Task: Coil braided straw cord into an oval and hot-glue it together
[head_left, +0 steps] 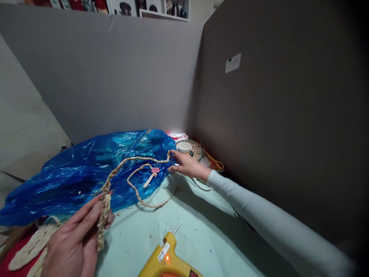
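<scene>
A long braided straw cord (138, 158) runs between my two hands. My left hand (77, 234) is closed around its thicker, coiled end (104, 215), with the thumb and fingers pinching it. Farther off, my right hand (187, 164) has the cord at its fingertips, thumb and index finger a little apart, the cord bending there and dropping behind the hand. The rest of the cord loops down over the table and back to a pink clip (155, 170), which grips it near its loose tail. A yellow hot glue gun (170, 256) lies in front, its orange light lit.
A crumpled blue plastic bag (86, 161) covers the table's far left. Behind my right hand are a white bowl (183, 147), a woven tray (197, 149) and orange-handled scissors (215, 163). Straw bundles (31, 246) lie at the lower left. Grey partitions (129, 77) enclose the pale green table (129, 242).
</scene>
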Motion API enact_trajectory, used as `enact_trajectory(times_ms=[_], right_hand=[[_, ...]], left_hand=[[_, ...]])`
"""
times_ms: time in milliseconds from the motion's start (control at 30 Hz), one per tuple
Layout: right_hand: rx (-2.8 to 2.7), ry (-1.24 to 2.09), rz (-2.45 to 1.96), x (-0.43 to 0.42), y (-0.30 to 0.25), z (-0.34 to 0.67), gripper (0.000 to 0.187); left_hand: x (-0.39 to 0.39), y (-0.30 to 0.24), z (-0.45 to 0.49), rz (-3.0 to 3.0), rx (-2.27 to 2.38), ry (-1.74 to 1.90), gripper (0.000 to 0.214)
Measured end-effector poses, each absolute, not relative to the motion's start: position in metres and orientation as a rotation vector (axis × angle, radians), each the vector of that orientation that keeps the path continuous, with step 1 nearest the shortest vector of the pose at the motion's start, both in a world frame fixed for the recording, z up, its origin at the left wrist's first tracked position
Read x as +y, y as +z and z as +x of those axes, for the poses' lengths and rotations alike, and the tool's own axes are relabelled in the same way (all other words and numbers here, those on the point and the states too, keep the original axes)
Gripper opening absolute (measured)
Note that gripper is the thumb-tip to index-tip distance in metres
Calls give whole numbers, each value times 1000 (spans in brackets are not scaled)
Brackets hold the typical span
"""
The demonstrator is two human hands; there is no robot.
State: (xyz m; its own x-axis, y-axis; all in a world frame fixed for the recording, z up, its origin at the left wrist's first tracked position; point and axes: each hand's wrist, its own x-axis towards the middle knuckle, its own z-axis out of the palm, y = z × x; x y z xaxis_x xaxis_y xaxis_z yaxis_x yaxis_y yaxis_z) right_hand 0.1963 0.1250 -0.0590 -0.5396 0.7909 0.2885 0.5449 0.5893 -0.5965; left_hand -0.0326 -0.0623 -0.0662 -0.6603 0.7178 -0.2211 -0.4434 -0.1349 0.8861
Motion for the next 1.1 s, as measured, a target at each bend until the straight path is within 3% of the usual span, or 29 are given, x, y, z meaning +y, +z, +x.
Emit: enact_trajectory(times_ms=[233, 500, 700, 967, 1100], right_hand=[[-2343, 531, -1241, 115, -103, 156, 32], [-2232, 242, -1306, 166, -51, 187, 30], [-2197, -42, -1491, 191, -39, 214, 30], [-2504, -66, -1361, 142, -54, 234, 33], [-2489, -32, -1280, 80, -43, 242, 21]], left_hand=[[-65, -53, -34, 293, 1309, 1892, 17], [-61, -59, -22, 356, 1366, 1921, 15], [-64, -76, -9, 452, 1393, 1714, 35], [-68, -86, -4, 569, 1409, 1584, 39], [-69, -87, -5, 614, 1402, 1596, 33]])
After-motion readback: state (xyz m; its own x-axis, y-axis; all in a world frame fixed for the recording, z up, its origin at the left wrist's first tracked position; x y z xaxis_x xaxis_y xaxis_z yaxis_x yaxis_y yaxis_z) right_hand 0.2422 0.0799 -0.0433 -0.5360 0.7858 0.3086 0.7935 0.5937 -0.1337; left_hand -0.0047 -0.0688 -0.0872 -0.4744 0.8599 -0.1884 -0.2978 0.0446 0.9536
